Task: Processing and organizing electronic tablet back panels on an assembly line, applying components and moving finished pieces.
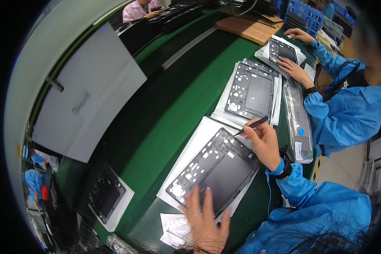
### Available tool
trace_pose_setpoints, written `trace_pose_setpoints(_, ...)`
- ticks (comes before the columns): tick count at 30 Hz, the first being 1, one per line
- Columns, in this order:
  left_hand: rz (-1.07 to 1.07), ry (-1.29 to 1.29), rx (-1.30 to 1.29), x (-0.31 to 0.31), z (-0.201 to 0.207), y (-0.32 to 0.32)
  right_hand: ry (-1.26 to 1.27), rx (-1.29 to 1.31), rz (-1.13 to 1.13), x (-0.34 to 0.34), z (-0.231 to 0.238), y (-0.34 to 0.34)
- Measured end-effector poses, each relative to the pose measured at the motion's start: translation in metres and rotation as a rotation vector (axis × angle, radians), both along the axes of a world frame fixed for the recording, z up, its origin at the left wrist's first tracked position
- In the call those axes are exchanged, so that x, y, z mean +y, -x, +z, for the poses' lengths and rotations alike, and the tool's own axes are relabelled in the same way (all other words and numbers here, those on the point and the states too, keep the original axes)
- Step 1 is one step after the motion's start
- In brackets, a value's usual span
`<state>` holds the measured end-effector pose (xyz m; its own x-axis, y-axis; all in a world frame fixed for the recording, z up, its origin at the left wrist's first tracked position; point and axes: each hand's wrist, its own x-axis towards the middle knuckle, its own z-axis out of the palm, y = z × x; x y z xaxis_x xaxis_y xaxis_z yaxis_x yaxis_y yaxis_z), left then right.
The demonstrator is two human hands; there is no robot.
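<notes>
Here the panel (226, 172) lies beneath the left hand (208, 226), fingers spread, and the right hand (265, 146), pinching a black tool (257, 122).

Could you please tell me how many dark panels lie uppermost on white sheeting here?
4: one panel by the left hand and right hand, another just beyond, a third at the co-worker's hands, and a fourth at lower left. Others may be hidden underneath.
</notes>
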<state>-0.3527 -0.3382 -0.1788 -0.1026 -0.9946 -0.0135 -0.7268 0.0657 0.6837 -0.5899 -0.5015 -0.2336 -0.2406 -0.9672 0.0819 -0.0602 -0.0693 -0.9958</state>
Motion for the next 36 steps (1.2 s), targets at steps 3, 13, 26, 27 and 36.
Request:
trace_pose_setpoints(3,-0.133,-0.035,-0.119,-0.051,0.010,0.050,-0.023,0.025,-0.005,0.004,-0.010,0.005)
trace_pose_setpoints(13,-0.180,0.033,-0.419,-0.084,-0.022,0.112,-0.081,0.022,0.026,0.008,-0.011,0.001)
trace_pose_setpoints(26,-0.201,0.002,-0.405,-0.086,-0.019,0.111,0.039,0.137,0.017,0.008,-0.011,-0.001)
trace_pose_setpoints(27,-0.206,0.000,-0.378,-0.086,-0.020,0.111,0.055,0.154,0.016,0.008,-0.011,-0.001)
trace_pose_setpoints(36,-0.204,0.008,-0.394,-0.085,-0.020,0.111,0.117,0.259,0.007,0.010,-0.016,0.000)
